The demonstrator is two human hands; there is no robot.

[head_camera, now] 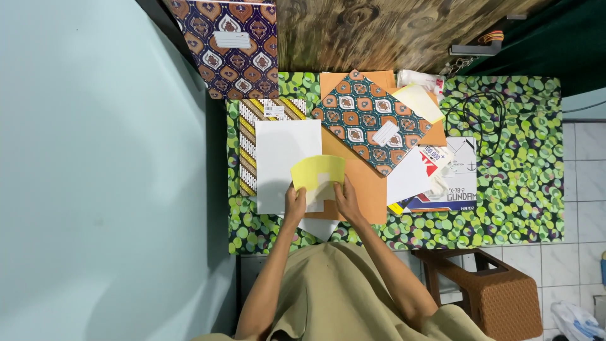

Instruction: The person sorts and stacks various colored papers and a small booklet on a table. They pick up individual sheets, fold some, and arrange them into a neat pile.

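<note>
A: Yellow paper (317,172) sits between both hands, at the near edge of the table (524,189); a stepped notch is cut out of its lower edge.

B: How do the hands hold it?

A: Left hand (294,205) pinches the lower left corner, fingers closed on the sheet; right hand (346,199) grips the lower right edge, fingers curled and shut on it as well; both forearms come up from the lap, over a khaki garment (334,290).

B: What lies under the sheet?

A: White paper (281,158) on the left, partly covered by the yellow one; orange card (363,183) on the right, under the right hand; a white scrap (319,227) pokes out just below the hands.

B: And beside those?

A: Striped batik book (247,151) lies under the white paper, on its left; to the right, a white leaflet (410,177) and a flat printed box (451,196) overlap each other.

B: Further back?

A: Teal patterned book (363,123) lies tilted on the orange card, a small label on its cover; a pale yellow note (418,102) rests on its far right corner; a black cable (483,117) loops on the green spotted cloth well to the right.

B: Beyond the table?

A: Purple patterned book (230,44) lies on a wooden surface (379,31), past the far edge; a brown stool (489,290) stands on the tiled floor at the near right.
</note>
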